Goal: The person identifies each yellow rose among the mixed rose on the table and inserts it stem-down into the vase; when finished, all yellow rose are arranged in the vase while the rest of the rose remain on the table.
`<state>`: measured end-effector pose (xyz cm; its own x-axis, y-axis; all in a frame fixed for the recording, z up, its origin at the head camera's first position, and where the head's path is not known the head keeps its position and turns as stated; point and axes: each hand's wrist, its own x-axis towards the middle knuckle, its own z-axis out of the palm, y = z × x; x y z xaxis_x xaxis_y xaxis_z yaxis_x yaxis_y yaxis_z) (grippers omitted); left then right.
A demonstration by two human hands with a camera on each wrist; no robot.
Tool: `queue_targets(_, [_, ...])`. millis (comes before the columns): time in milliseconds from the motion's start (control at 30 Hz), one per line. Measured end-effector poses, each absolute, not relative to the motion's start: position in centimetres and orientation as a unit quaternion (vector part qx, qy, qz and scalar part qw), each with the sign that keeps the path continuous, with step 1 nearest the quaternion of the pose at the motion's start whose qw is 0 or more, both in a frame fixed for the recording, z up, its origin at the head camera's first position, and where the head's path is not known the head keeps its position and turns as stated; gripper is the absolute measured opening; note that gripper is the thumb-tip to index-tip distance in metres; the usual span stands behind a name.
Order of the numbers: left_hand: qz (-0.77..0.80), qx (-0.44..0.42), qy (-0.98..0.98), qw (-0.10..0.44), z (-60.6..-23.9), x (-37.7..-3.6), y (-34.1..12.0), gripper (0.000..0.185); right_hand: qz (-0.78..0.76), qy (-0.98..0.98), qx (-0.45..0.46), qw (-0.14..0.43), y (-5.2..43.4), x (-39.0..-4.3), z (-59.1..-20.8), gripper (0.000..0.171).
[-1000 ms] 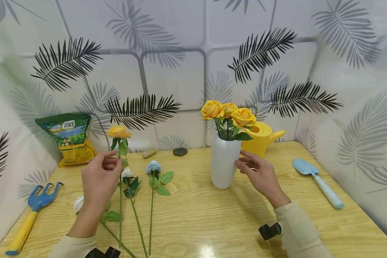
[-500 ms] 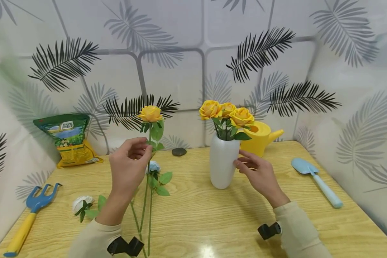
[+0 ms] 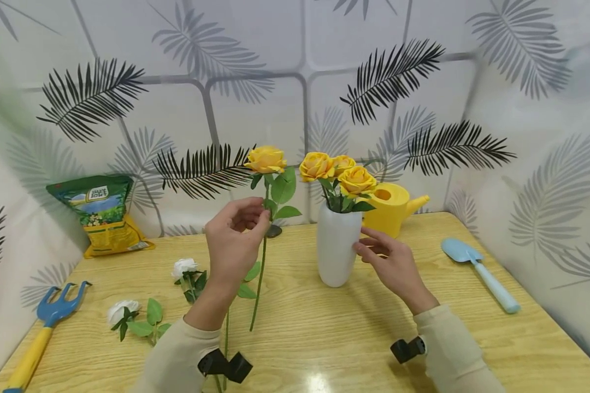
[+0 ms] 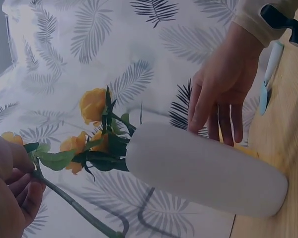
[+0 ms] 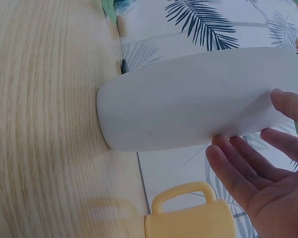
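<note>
Yellow rose [image 3: 265, 159] pinched at upper stem by left hand [image 3: 236, 240], held upright in air just left of white vase [image 3: 338, 252]. Right hand [image 3: 390, 263] relaxed, straight fingers touching vase side. Three yellow roses [image 3: 338, 170] already in vase; two white roses [image 3: 184, 268] lie on table [image 3: 324, 338], not yet placed.

A yellow watering can [image 3: 392, 208] stands on the wooden bench [image 3: 324, 338], close against the leaf-patterned wall [image 3: 255, 109]. Right of the can lies a light blue trowel [image 3: 479, 274]. Far to the can's left a green and yellow bag [image 3: 100, 213] leans on the wall. Nearer than the bag lie two white roses [image 3: 123, 312] [image 3: 184, 267] and a blue hand rake [image 3: 44, 327] with a yellow handle. A dark pebble [image 3: 275, 231] sits left of the can, by the wall.
</note>
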<state>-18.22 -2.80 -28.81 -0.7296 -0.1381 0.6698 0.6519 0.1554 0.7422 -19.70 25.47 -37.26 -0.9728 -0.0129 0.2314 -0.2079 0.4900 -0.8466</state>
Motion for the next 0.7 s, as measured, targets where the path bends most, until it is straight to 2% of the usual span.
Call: queue_targets(700, [-0.729, -0.244, -0.56, 0.309, -23.5, -20.9, 2.4, 0.021, 0.504, -0.855, 0.065, 0.099, 25.4, -19.6, -37.2, 0.048])
